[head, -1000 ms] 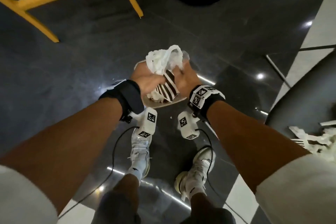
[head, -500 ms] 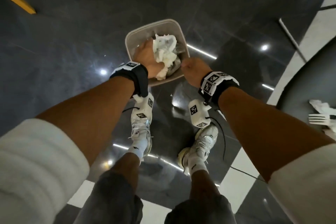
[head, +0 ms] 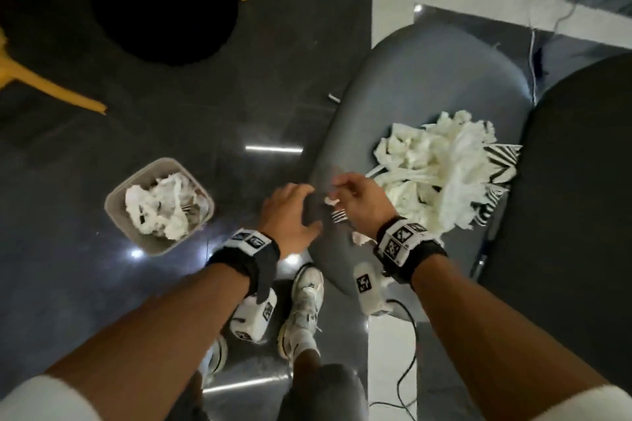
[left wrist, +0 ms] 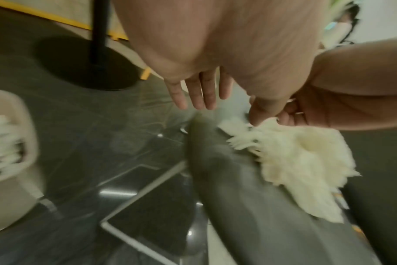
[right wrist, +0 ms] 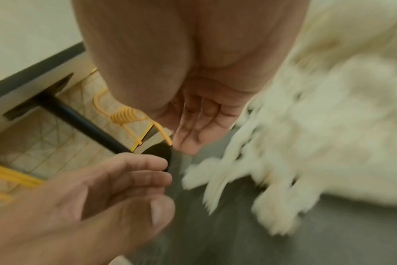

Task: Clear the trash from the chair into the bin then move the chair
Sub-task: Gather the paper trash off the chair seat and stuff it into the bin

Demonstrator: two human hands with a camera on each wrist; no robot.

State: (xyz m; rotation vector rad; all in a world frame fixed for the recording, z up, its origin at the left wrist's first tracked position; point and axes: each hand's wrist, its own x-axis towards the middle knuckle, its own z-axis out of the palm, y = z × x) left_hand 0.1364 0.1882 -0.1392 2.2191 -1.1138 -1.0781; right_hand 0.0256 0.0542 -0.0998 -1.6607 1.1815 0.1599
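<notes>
Bin (head: 118, 212): on floor at left, part full of paper. 
My left hand (head: 289, 212): fingers straight, empty, at chair (head: 427, 79) seat edge. 
My right hand (head: 359, 202): loose, nothing held. 
Trash pile (head: 441, 167): on seat. Advice: scoop with both hands, fork (head: 338, 215) included, squeeze tight, carry left.

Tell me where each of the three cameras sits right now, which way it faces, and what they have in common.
Head: on the head, looking down at the grey chair, its paper trash and the bin; both forearms, left hand, right hand and shoes show.
Left wrist: along the open left hand toward chair edge and floor.
Right wrist: along the right hand toward the trash.
Shared: both wrist views show chair, trash and the other hand.
</notes>
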